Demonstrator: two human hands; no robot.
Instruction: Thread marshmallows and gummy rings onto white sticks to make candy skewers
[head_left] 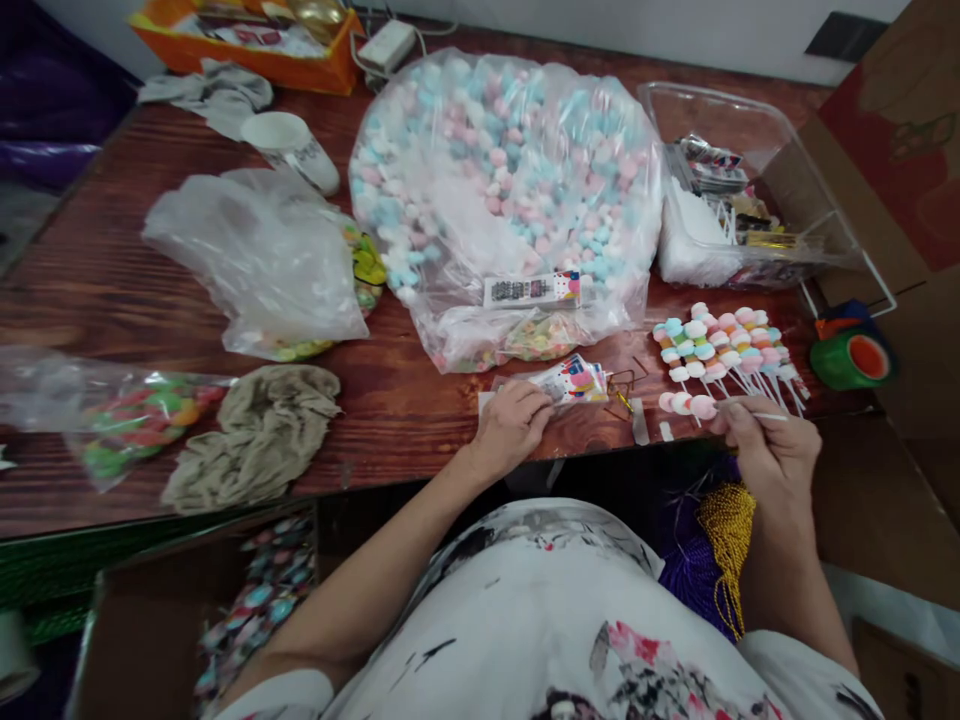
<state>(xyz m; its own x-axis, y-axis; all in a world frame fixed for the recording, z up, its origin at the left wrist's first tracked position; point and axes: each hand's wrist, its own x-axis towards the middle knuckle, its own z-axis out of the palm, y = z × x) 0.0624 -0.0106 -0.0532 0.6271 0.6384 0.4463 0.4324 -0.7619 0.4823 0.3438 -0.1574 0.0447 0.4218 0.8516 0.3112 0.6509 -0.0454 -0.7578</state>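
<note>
My right hand (pixel 774 445) is closed round the white stick of a marshmallow skewer (pixel 686 404), its pink and white pieces pointing left. Just beyond it, a row of finished marshmallow skewers (pixel 724 345) lies on the table. My left hand (pixel 513 420) rests at the table's front edge with its fingers curled over a small stack of printed clear packets (pixel 574 380). Gold twist ties (pixel 621 392) lie right of the packets. Behind them is a large clear bag of pastel marshmallows (pixel 502 160), with a printed packet (pixel 532 289) on its front.
A clear plastic bin (pixel 806 165) holds white sticks and packets at the back right. Tape rolls (pixel 851 355) stand near the right edge. To the left are a grey-brown cloth (pixel 259 435), candy bags (pixel 154 415) and a white mug (pixel 289 145). An orange box (pixel 247 60) sits behind.
</note>
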